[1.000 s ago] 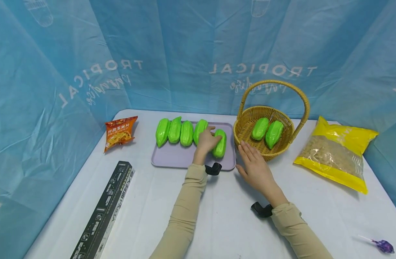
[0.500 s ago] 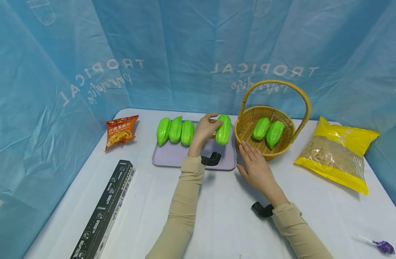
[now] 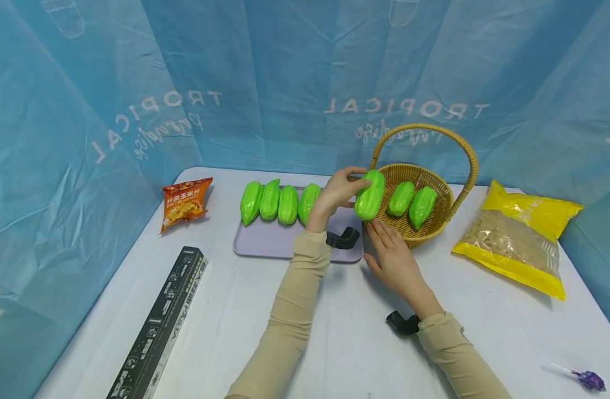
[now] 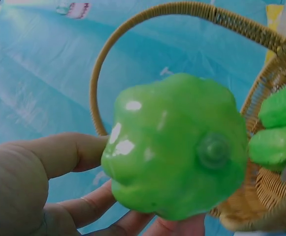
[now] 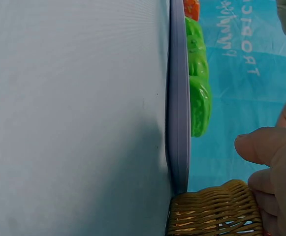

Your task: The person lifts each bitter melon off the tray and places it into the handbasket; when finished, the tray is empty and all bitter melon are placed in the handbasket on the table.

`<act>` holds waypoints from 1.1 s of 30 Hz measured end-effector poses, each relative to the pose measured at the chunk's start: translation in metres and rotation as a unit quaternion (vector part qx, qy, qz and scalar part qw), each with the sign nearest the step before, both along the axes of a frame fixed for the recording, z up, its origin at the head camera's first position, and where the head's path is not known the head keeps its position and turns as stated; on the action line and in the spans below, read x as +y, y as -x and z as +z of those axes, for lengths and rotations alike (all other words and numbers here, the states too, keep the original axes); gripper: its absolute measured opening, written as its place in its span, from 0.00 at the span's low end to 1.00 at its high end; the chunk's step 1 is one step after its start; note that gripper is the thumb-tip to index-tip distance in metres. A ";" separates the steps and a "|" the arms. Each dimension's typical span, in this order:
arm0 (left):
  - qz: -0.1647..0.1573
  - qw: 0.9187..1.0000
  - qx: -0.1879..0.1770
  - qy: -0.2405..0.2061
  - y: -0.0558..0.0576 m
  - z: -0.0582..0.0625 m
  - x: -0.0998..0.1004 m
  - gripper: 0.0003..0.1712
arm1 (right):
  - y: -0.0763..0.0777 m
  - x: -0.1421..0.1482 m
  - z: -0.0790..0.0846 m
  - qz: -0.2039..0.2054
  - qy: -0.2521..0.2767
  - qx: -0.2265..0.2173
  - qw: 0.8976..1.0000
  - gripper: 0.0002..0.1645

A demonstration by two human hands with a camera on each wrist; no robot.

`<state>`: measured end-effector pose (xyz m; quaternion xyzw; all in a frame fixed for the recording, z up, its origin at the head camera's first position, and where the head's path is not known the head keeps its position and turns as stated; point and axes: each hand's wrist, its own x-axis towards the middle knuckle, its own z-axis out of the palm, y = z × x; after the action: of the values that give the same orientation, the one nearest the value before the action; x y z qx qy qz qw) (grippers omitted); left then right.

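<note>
Thumb and fingers of my left hand [image 3: 337,193] grip a glossy green ribbed toy fruit [image 3: 370,195] in the air, over the left rim of the wicker basket [image 3: 416,243]. In the left wrist view, the round nub on the fruit's end [image 4: 213,150] faces the camera. Two similar green fruits [image 3: 422,207] lie inside the basket. Several more green fruits [image 3: 287,205] lie side by side on the lilac tray [image 3: 262,242]. With straight fingers, my right hand [image 3: 394,261] rests on the basket's front left rim, its thumb apart.
An orange snack bag [image 3: 185,204] lies beyond the tray's left side, and a long black box [image 3: 160,324] in front of it. Right of the basket is a yellow bag [image 3: 517,238]. A purple lollipop [image 3: 590,380] lies near right. The basket's tall handle [image 3: 425,126] arches overhead.
My left hand has picked the rightmost green fruit up off the tray and carried it right to the basket's left rim. The right hand has stayed on the rim.
</note>
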<state>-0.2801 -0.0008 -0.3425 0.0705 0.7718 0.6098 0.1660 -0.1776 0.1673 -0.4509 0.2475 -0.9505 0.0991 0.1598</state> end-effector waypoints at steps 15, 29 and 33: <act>-0.031 0.999 -0.027 -0.005 0.009 0.008 0.035 0.24 | 0.001 0.000 -0.003 0.006 0.019 0.034 0.999 0.27; -0.003 0.999 -0.031 -0.040 0.012 0.007 0.060 0.21 | 0.004 0.001 -0.007 0.017 0.032 0.046 0.998 0.43; 0.004 0.998 -0.044 -0.043 0.018 0.007 0.063 0.21 | 0.004 0.000 -0.006 0.011 0.020 0.041 0.999 0.38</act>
<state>-0.2979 0.0618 -0.3357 0.0473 0.7372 0.6455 0.1938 -0.1812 0.1676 -0.4567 0.2585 -0.9382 0.1095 0.2023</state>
